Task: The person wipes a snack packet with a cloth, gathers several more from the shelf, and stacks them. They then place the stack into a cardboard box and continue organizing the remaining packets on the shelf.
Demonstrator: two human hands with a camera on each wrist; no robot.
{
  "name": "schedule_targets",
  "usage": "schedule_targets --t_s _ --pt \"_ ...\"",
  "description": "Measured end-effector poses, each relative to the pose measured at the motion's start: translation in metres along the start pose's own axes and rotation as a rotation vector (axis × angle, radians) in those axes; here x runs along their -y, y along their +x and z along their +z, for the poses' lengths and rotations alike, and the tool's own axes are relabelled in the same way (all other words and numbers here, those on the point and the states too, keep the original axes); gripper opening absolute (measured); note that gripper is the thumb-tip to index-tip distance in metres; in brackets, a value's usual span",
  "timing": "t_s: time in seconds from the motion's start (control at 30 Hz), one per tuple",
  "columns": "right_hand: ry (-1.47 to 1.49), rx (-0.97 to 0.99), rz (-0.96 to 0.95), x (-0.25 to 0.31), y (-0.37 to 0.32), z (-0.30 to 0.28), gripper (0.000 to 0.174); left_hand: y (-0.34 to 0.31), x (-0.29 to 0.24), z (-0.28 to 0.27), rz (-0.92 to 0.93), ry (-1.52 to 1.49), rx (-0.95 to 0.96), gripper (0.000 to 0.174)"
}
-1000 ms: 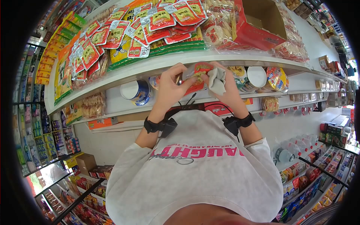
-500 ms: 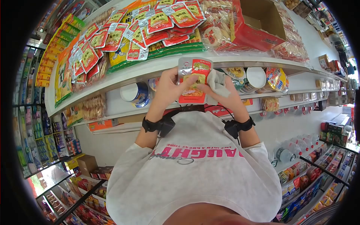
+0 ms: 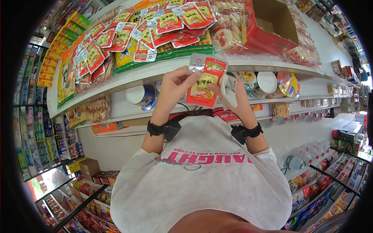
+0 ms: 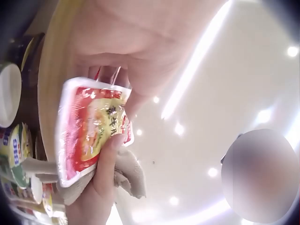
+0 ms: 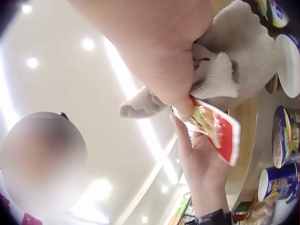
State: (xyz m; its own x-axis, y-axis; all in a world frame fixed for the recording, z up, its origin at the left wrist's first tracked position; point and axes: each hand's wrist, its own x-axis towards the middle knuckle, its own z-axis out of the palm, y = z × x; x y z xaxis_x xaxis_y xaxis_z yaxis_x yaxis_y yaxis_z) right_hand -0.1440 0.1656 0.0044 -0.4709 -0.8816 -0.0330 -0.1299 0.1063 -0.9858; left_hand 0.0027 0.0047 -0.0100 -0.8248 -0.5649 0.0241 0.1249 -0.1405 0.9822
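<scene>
A red and silver snack packet (image 3: 204, 87) with a yellow label is held up in front of the shelf edge, its printed face toward the head camera. My left hand (image 3: 174, 87) pinches its left side, thumb on the front. From the other side my right hand (image 3: 240, 100) grips the packet's right edge, thumb on the print. That same hand also holds a crumpled grey cloth (image 3: 228, 90), which hangs beside the packet. In the right wrist view the cloth (image 4: 129, 173) is bunched in the palm; the left wrist view shows the packet (image 4: 96, 129) between both hands.
Similar red packets (image 3: 167, 21) lie heaped on larger bags on the upper shelf (image 3: 116, 83). To their right stands an open red carton (image 3: 268, 37) among bagged crackers. Tubs, including a blue one (image 3: 145, 97), line the shelf below, behind the hands.
The packet, earlier tilted and partly covered by the fingers, now faces up in full view, a little farther right and slightly turned. The cloth stays in the right hand.
</scene>
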Motion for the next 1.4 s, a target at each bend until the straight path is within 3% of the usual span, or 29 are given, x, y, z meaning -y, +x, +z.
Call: schedule_targets --t_s 0.27,0.33,0.47,0.57,0.63,0.7,0.8,0.87,0.93,1.03,1.07,1.17,1.2,1.3,1.33,1.4 --pt "0.14 -0.148 -0.109 -0.021 -0.002 0.015 0.022 0.001 0.007 -0.001 0.083 0.014 -0.006 0.018" --pt "-0.019 -0.155 -0.228 -0.03 0.003 0.01 0.019 0.002 0.01 0.0 0.065 0.016 0.005 0.018" --pt "-0.323 -0.276 -0.348 -0.023 0.007 0.003 0.02 0.001 0.014 0.013 0.3 0.313 -0.14 0.047" --pt "-0.092 -0.391 -0.336 -0.015 0.012 0.016 0.028 -0.007 -0.003 0.026 0.455 0.319 -0.081 0.069" --pt "0.001 -0.291 -0.42 0.005 0.009 0.037 0.041 -0.009 0.001 0.027 0.473 0.203 0.051 0.08" --pt "-0.039 -0.103 -0.554 0.001 0.012 0.057 0.061 -0.011 -0.011 0.027 0.312 -0.092 0.119 0.079" --pt "-0.278 -0.033 -0.665 0.013 0.009 0.079 0.061 -0.013 -0.013 0.019 0.199 -0.52 0.037 0.081" --pt "-0.357 0.169 -0.696 0.001 0.02 0.067 0.067 -0.014 -0.019 0.004 0.131 -0.641 0.018 0.078" --pt "-0.131 -0.134 -0.624 0.006 0.024 0.064 0.07 -0.022 -0.019 -0.012 0.074 -0.762 -0.05 0.07" --pt "-0.1 -0.422 -0.664 0.03 0.035 0.073 0.071 -0.04 -0.008 -0.043 -0.026 -0.607 -0.029 0.061" --pt "-0.144 -0.493 -0.706 0.037 0.04 0.077 0.071 -0.042 -0.006 -0.042 0.071 -0.708 0.026 0.055" --pt "-0.403 -0.097 -0.854 0.029 0.051 0.125 0.071 -0.055 -0.015 -0.032 0.033 -0.559 -0.264 0.056" --pt "-0.461 -0.033 -0.864 0.032 0.046 0.141 0.071 -0.059 -0.015 -0.025 0.061 -0.7 -0.444 0.064" --pt "-0.587 0.141 -0.895 0.041 0.029 0.171 0.067 -0.072 -0.006 -0.073 0.235 -1.069 -0.13 0.074" --pt "-0.592 0.176 -0.895 0.045 0.025 0.178 0.065 -0.078 -0.009 -0.075 0.175 -0.941 -0.268 0.08" --pt "-0.604 0.231 -0.89 0.055 0.023 0.188 0.063 -0.084 -0.014 -0.074 0.187 -0.924 -0.35 0.078"
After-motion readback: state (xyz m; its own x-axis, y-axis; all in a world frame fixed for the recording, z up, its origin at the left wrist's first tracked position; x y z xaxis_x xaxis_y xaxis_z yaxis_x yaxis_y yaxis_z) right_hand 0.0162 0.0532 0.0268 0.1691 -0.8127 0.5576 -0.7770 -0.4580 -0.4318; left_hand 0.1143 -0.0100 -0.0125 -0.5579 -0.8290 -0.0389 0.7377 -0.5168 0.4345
